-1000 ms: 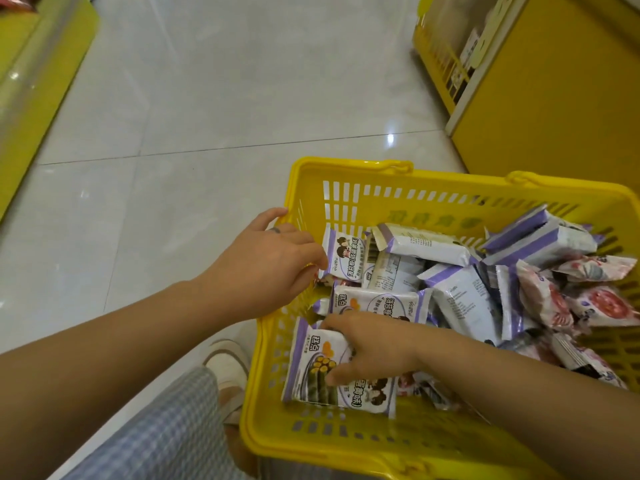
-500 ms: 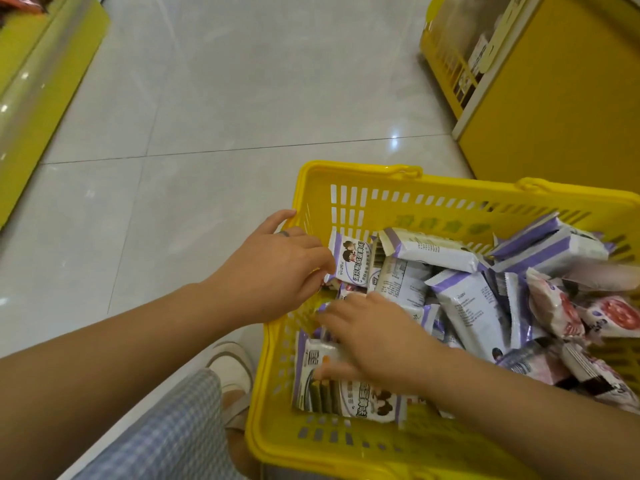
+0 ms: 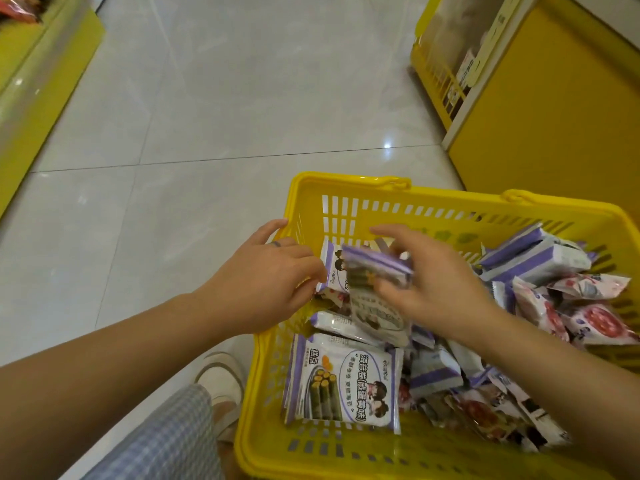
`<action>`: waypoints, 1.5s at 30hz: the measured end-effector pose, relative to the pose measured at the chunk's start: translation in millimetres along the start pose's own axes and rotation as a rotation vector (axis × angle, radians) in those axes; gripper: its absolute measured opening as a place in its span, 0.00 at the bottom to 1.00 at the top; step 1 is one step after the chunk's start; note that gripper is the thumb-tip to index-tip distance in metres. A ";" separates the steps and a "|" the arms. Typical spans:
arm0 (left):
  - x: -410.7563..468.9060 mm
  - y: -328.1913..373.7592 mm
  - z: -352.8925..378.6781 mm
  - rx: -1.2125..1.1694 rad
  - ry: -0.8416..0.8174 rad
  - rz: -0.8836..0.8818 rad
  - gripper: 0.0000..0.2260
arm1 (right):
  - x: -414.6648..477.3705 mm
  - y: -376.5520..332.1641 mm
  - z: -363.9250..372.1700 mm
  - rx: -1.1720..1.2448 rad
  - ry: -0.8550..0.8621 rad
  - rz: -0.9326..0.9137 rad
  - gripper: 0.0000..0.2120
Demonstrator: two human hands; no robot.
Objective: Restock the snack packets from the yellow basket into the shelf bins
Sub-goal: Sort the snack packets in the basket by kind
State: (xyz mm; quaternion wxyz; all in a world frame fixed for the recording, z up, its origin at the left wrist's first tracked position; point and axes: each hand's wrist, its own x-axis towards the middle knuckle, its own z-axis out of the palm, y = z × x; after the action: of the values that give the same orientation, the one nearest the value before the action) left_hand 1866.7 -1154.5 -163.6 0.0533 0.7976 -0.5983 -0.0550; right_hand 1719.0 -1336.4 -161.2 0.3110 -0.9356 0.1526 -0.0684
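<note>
A yellow basket [image 3: 349, 183] stands on the floor, filled with several purple-and-white snack packets and, at the right, pink-and-white packets [image 3: 595, 322]. My right hand [image 3: 436, 282] pinches a small stack of purple packets [image 3: 375, 270] lifted above the pile near the basket's far left corner. My left hand [image 3: 263, 282] reaches over the basket's left rim and holds upright purple packets [image 3: 332, 268] at their edge. A large purple packet [image 3: 343, 382] lies flat at the near left of the basket.
Pale floor tiles stretch ahead and to the left. A yellow shelf unit [image 3: 540, 109] with low bins stands at the upper right, beside the basket. Another yellow shelf edge [image 3: 38, 81] runs along the left. My shoe [image 3: 225, 379] and checked clothing [image 3: 166, 441] are beside the basket.
My right hand has risen from the near pile, carrying a stack of purple packets up toward my left hand. The flat packet it covered now lies exposed. My left hand stays in place.
</note>
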 end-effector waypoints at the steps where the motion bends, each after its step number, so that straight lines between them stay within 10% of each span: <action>1: 0.2 0.4 -0.4 -0.004 0.002 -0.003 0.11 | -1.5 -1.6 -10.6 0.100 0.041 0.041 0.25; 6: 0.6 0.7 0.2 0.000 -0.017 -0.007 0.12 | -37.4 0.4 -3.3 0.752 -0.257 0.418 0.28; 13: 1.0 -0.5 0.5 0.010 -0.042 -0.017 0.10 | -61.1 26.6 21.7 0.239 -0.634 0.337 0.47; 18: 0.6 0.2 0.3 -0.005 -0.039 -0.026 0.10 | -55.6 39.1 28.0 0.007 -0.673 0.318 0.32; 32: 0.1 0.0 -0.5 -0.002 -0.035 -0.013 0.14 | -25.7 58.7 26.5 0.456 -0.952 0.572 0.23; 37: -0.2 -0.7 0.9 0.004 -0.026 -0.008 0.17 | -40.9 65.0 40.2 0.643 -0.812 0.671 0.30; 45: 0.6 -0.3 -0.2 0.006 -0.049 -0.015 0.15 | -1.9 19.3 47.6 0.145 -0.962 0.209 0.36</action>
State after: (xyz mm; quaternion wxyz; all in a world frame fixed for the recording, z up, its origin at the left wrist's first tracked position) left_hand 1867.3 -1155.0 -163.4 0.0359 0.8006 -0.5936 -0.0731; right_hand 1723.1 -1323.7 -210.9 0.4158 -0.8168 0.0796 0.3921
